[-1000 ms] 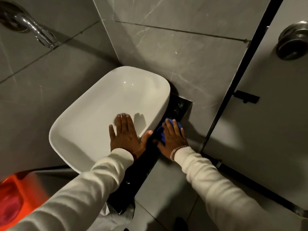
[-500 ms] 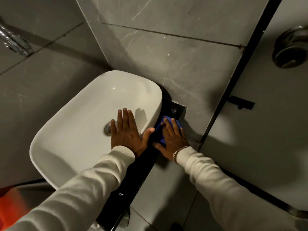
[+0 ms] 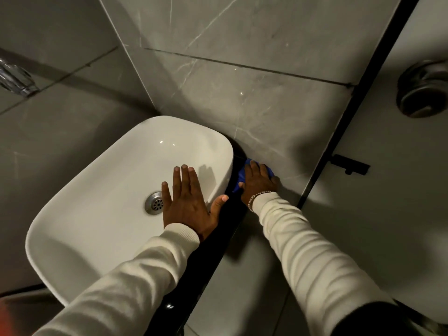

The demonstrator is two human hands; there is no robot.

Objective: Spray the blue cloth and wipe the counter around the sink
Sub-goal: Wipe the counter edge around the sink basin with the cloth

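Note:
A white basin (image 3: 101,214) sits on a narrow black counter (image 3: 213,251). My left hand (image 3: 189,204) lies flat inside the basin near its right rim, fingers spread, thumb over the rim, next to the metal drain (image 3: 154,203). My right hand (image 3: 258,181) presses the blue cloth (image 3: 241,177) onto the black counter in the corner between the basin's right side and the grey tiled wall. Most of the cloth is hidden under the hand. No spray bottle is visible.
Grey marble tiles (image 3: 242,93) rise directly behind and right of the basin. A chrome tap spout (image 3: 17,81) juts in at the upper left. A black-framed door (image 3: 378,190) with a round metal knob (image 3: 423,90) stands at the right.
My right hand has pushed the blue cloth farther along the counter toward the wall corner. My left hand has stayed flat in the basin; the drain has come into view.

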